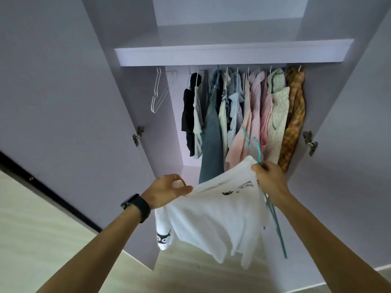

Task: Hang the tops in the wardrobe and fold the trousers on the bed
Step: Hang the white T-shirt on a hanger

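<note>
My right hand (268,176) is clamped on two things at once, a corner of the white top (215,216) and the teal hanger (277,229), fingers curled round both. The hanger's hook pokes up above my knuckles and one arm of it runs down past the right edge of the cloth. Left hand (169,190) pinches the opposite edge of the top between thumb and fingers, black watch (137,206) on that wrist. Both arms are stretched forward and up, hands well apart, and the top is spread between them, sagging below, print side towards me. It's held in the air just in front of the open wardrobe (232,55), not on the rail. The hanger looks outside the garment, so threading isn't done, though I can't tell for sure at the neck. Further in, a row of hung clothes (243,111) fills the right part of the wardrobe, with a couple of bare white hangers (157,92) at the left. My read: hanging is well along, this top still needs the hanger in and hooking up. Trousers and bed are not in view, so no idea on the folding.
</note>
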The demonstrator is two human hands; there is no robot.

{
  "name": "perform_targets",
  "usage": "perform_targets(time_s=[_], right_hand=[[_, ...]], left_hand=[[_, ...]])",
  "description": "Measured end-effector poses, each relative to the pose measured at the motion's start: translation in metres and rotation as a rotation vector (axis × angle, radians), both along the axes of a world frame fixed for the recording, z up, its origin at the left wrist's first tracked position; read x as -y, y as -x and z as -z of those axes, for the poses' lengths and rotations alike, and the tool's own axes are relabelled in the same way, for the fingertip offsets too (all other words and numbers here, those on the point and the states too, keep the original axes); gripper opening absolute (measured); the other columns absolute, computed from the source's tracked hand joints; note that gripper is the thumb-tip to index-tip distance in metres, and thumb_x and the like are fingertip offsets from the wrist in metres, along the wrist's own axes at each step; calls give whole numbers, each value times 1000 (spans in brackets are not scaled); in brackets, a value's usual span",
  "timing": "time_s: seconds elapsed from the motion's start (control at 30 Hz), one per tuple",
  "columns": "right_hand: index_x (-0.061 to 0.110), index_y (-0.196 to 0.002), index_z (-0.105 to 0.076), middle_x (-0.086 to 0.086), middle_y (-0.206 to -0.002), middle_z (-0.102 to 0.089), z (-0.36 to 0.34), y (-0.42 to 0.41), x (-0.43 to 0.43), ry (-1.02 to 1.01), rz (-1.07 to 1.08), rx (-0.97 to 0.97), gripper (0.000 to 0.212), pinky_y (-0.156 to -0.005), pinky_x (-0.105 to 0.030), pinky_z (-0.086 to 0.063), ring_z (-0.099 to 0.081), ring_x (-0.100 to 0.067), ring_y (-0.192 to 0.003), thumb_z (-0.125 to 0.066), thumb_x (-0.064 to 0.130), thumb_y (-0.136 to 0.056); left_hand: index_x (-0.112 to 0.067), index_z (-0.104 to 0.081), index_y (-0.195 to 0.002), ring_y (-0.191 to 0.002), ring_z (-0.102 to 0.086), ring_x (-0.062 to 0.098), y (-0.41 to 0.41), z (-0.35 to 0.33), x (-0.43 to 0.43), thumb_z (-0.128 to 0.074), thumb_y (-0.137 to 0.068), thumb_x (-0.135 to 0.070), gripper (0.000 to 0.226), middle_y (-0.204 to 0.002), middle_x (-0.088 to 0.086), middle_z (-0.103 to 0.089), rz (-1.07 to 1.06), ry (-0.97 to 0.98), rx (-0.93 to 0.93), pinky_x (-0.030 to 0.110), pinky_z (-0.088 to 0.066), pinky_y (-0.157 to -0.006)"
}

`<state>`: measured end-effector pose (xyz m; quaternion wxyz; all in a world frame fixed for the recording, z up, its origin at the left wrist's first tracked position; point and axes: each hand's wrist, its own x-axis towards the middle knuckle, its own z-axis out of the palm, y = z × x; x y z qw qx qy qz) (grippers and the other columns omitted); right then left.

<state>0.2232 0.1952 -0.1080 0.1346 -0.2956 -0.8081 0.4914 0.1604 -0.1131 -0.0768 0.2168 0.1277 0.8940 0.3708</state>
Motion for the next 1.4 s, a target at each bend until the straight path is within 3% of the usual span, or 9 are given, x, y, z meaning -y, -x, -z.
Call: perform_targets(time_s=[0.13,0.27,0.4,0.6,0.77,0.93,1.0,1.13,1.4], right_hand=[[16,-83,-59,-6,-83,-63,7,5,-3,-63,54,27,14,-80,-41,-49,-58,-32,-86,-57,26,-93],[9,-86,-59,-6,-78,-59,16,6,-3,-87,82,64,17,-71,-35,-40,-56,-33,-85,-55,24,-94],[10,-94,-53,-5,-82,-52,27,0,-11,-110,137,148,9,-74,-35,-35,-48,-31,-83,-55,19,-93],[9,-84,-63,-9,-81,-63,44,-15,-14,81,4,286,20,-68,-35,-42,-56,-25,-75,-60,29,-85],[15,-75,-62,3,-71,-58,20,-5,-11,32,174,102,59,-57,-28,-32,-53,-13,-66,-37,63,-99],[25,-63,-49,11,-56,-39,-49,8,-11,533,392,-318,31,-47,-27,-26,-32,-11,-50,-46,50,-82],[26,-51,-37,13,-48,-29,-77,9,-8,701,381,-464,38,-38,-24,-19,-22,-9,-42,-47,42,-84],[29,-55,-27,10,-51,-20,-124,13,4,973,335,-725,36,-37,-23,-11,-12,-10,-43,-44,33,-87],[28,-51,-31,8,-50,-23,-135,40,28,914,335,-780,30,-41,-26,-13,-16,-11,-43,-46,36,-77]], left_hand=[[-28,-66,-92,-92,-60,10,9,-6,9,-71,-86,-51,24,-96,-10,-67,100,119,-22,21,-42,-71],[-29,-64,-96,-91,-59,13,18,-5,13,-65,-92,-42,14,-95,-10,-63,232,276,-67,18,-39,-66],[-27,-69,-98,-89,-60,9,32,-9,17,-58,-96,-40,18,-92,-12,-65,128,280,-155,15,-41,-66],[-18,-65,-77,-65,-46,6,32,-25,5,-62,-96,-45,34,-69,-11,-51,35,-233,-17,23,-39,-66],[-25,-62,-68,-59,-49,-1,34,-57,-43,-62,-98,-36,32,-61,-17,-54,116,-211,-259,10,-37,-64],[-23,-74,-95,-80,-56,-18,45,-73,-64,-62,-96,-46,26,-92,-15,-70,148,-76,-381,-4,-35,-68],[-23,-75,-93,-83,-57,-11,49,-76,-67,-62,-95,-46,26,-91,-9,-71,146,-70,-393,-2,-36,-66],[-22,-75,-86,-79,-58,6,53,-84,-73,-64,-93,-47,28,-88,2,-71,120,-97,-394,4,-41,-63],[-15,-72,-84,-72,-54,12,61,-115,-72,-67,-91,-48,34,-83,9,-66,106,-196,-337,26,-47,-78]])
